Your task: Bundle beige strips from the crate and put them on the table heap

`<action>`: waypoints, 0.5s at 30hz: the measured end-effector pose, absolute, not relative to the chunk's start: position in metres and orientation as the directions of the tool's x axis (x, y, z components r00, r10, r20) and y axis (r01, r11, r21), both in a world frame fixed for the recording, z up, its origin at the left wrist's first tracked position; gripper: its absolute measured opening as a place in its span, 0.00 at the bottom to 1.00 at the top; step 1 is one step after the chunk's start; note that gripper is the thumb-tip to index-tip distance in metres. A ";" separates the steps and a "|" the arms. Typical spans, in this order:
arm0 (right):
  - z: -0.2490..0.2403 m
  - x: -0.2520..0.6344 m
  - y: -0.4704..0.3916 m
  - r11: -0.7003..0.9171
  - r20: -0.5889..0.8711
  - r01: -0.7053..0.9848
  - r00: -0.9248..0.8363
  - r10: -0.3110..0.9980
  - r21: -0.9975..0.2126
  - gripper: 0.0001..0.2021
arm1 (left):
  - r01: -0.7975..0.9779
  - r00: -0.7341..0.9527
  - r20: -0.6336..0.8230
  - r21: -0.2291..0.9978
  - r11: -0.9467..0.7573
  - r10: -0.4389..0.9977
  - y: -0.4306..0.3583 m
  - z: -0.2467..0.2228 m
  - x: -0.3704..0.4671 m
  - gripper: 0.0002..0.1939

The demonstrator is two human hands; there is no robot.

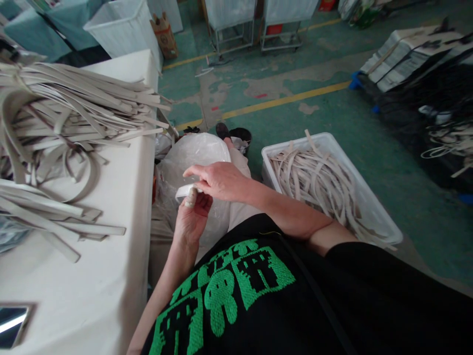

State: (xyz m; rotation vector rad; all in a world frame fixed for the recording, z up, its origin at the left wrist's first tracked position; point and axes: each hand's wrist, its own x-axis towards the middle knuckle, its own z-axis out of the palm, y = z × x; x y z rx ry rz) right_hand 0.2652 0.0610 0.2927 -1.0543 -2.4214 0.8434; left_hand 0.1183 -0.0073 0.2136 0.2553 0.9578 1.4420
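Observation:
My left hand (192, 214) is closed around a small flat white piece (184, 190), with the thumb pressed on its near side. A pale wrap covers the tip of that thumb. Just above and to the right, my right hand (223, 180) has its index finger stretched out to the left. Its other visible fingertip is at the right end of the white piece; whether it grips there I cannot tell. Below both hands, a clear plastic bag (218, 219) lies over my lap. The exact kind of the white piece is too small to make out.
Bundles of flat pale strips (88, 98) lie on the white-covered table (121, 286) at left. A phone-like dark object (13, 323) is near its front. At right, a white plastic bin (384, 224) holds loose strips. Wheeled carts (231, 15) and a cardboard box (163, 37) stand farther off.

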 end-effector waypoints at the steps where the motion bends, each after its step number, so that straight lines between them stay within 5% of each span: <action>1: 0.292 0.266 0.062 0.549 0.091 0.492 -0.683 0.725 -0.676 0.16 | -0.716 -0.156 -0.387 0.678 0.166 0.909 -0.008 0.214 0.119 0.10; 8: 0.291 0.303 0.067 0.551 0.290 -0.022 -0.867 0.405 -0.834 0.23 | -0.729 -0.172 -0.443 0.658 0.188 0.880 -0.009 0.224 0.094 0.07; 15: 0.269 0.283 0.070 0.757 0.486 0.046 -0.741 0.463 -0.652 0.12 | -0.743 -0.073 -0.450 0.620 0.252 0.890 -0.014 0.223 0.101 0.08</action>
